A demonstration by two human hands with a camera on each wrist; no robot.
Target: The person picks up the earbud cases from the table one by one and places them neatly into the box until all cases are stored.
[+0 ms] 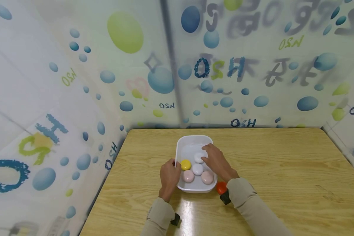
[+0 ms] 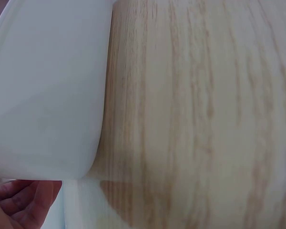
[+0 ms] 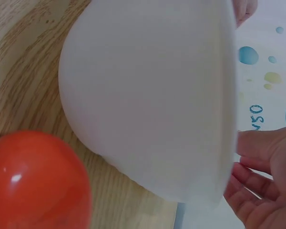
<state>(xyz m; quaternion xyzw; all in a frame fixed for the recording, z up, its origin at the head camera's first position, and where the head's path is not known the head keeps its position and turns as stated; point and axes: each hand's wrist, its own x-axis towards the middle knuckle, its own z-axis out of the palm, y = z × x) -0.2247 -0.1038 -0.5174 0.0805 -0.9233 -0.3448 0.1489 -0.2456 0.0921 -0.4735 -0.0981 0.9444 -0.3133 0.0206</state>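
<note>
A white rectangular tray (image 1: pixel 194 190) with rounded corners stands on the table; its outer wall fills much of both wrist views. My left hand (image 1: pixel 170 175) grips its left rim. Inside lie a yellow ball (image 1: pixel 185 165), a white ball (image 1: pixel 198 169) in the middle, two pale pink balls (image 1: pixel 188 176) near the front, and another white ball (image 1: pixel 199 157) farther back. My right hand (image 1: pixel 219 162) reaches over the right rim, thumb and fingers spread apart beside the rear white ball. In the right wrist view its fingertips are partly hidden behind the rim.
A glossy red ball (image 3: pixel 38 181) sits on the wooden table (image 1: pixel 283 170), outside the tray's front right corner and beside my right wrist. Walls printed with bubbles (image 1: pixel 160 80) rise behind the table and at its sides.
</note>
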